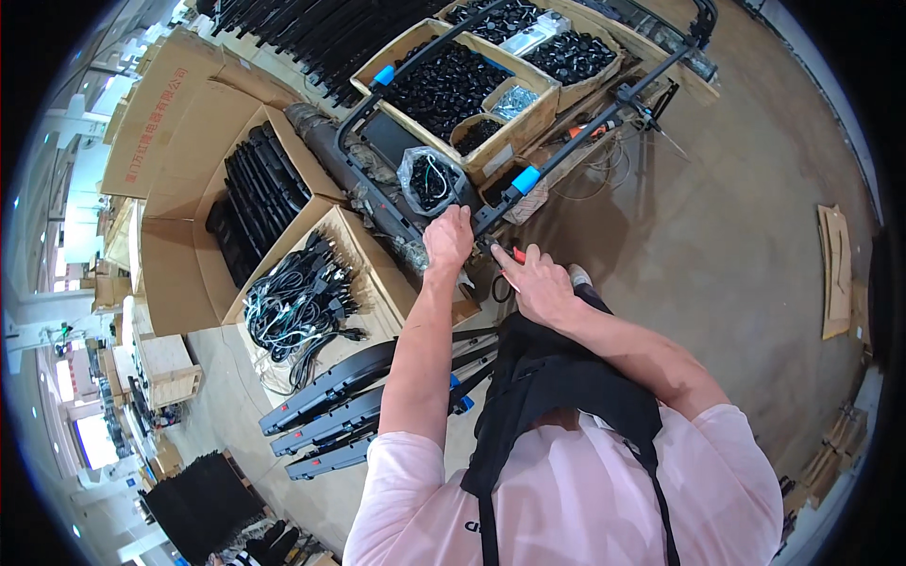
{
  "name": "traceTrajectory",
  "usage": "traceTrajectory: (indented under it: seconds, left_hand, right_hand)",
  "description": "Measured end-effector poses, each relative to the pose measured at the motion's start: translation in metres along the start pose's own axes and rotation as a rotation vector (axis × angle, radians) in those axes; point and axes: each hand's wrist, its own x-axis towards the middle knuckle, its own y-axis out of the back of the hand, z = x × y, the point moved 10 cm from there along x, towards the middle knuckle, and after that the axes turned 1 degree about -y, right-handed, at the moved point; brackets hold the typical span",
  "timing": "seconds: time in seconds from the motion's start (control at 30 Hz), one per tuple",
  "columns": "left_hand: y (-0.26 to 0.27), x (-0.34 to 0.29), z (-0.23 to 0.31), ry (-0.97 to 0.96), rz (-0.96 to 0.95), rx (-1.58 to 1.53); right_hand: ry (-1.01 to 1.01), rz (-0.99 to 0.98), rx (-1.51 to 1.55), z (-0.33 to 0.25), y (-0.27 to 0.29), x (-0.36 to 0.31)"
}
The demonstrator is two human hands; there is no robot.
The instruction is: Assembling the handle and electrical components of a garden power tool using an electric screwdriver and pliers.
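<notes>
A black tubular frame (587, 125) with blue bands lies across the bench ahead of me. My left hand (448, 238) is closed at its near end, fingertips pressed together by the tube; whatever they pinch is hidden. Just right of it, my right hand (540, 286) is wrapped round a small tool with a red part (518, 255). Its kind is mostly covered by my fingers. A black loop (502, 287) hangs below that hand. Close beyond my left hand sits a clear plastic bag (413, 179) holding small dark parts and a white cord.
Wooden boxes (547, 106) of black knobs stand at the back. To the left are an open carton (179, 241) of long black parts and a pile of cables (302, 297) on cardboard. Long black bars (330, 387) stick out beside my left forearm. An orange tool (593, 130) lies farther right.
</notes>
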Motion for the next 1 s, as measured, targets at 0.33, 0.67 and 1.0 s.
traceTrajectory:
  seconds: [0.33, 0.67, 1.0]
  left_hand:
    - [-0.003, 0.000, -0.009, 0.142, -0.004, -0.007]
    - [-0.007, 0.005, -0.017, 0.223, -0.045, -0.055]
    - [-0.010, 0.005, -0.017, 0.212, -0.051, -0.037]
  right_hand:
    - [-0.057, 0.045, -0.189, -0.024, -0.010, -0.002]
    - [-0.134, -0.286, 0.700, 0.047, -0.035, 0.019]
    - [-0.196, -0.531, 0.604, 0.058, -0.081, 0.024]
